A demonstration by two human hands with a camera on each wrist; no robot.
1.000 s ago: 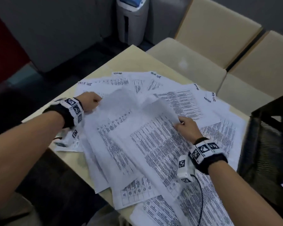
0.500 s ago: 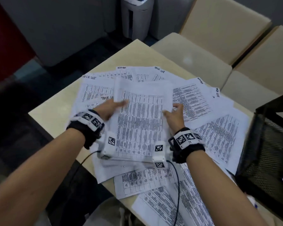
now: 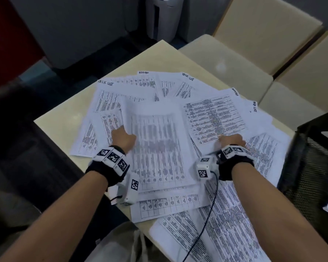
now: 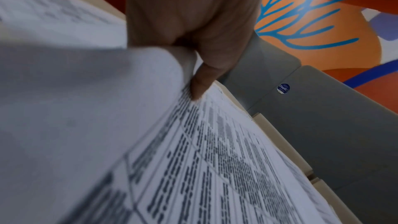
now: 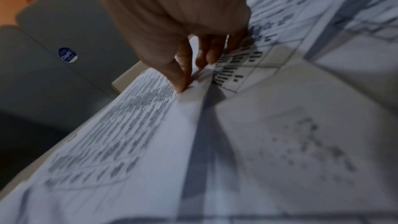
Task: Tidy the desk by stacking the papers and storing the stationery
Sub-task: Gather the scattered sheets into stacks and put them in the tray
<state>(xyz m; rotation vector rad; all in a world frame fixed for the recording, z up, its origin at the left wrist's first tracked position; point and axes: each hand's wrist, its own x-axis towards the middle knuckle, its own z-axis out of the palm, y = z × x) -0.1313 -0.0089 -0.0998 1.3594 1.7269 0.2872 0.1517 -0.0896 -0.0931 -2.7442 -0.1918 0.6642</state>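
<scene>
Printed sheets point(image 3: 212, 118) lie fanned over the beige desk point(image 3: 61, 120). A gathered stack of papers point(image 3: 155, 146) rests on them in the middle. My left hand point(image 3: 123, 138) grips the stack's left edge, and in the left wrist view a finger point(image 4: 199, 84) sits beside the curled stack point(image 4: 107, 91). My right hand point(image 3: 232, 139) is off the stack, on a densely printed sheet to its right. In the right wrist view its thumb point(image 5: 177, 72) and fingers pinch that sheet's raised edge point(image 5: 193, 94). No stationery is visible.
A black mesh basket point(image 3: 314, 167) stands at the desk's right edge, close to my right forearm. Beige chairs point(image 3: 225, 59) sit behind the desk, and a grey bin point(image 3: 165, 16) beyond them. A black cable point(image 3: 206, 214) trails from my right wrist over the near sheets.
Both hands squared loose sheets into a stack and set it on the pile. My right hand has since left the stack's right edge for a sheet further right.
</scene>
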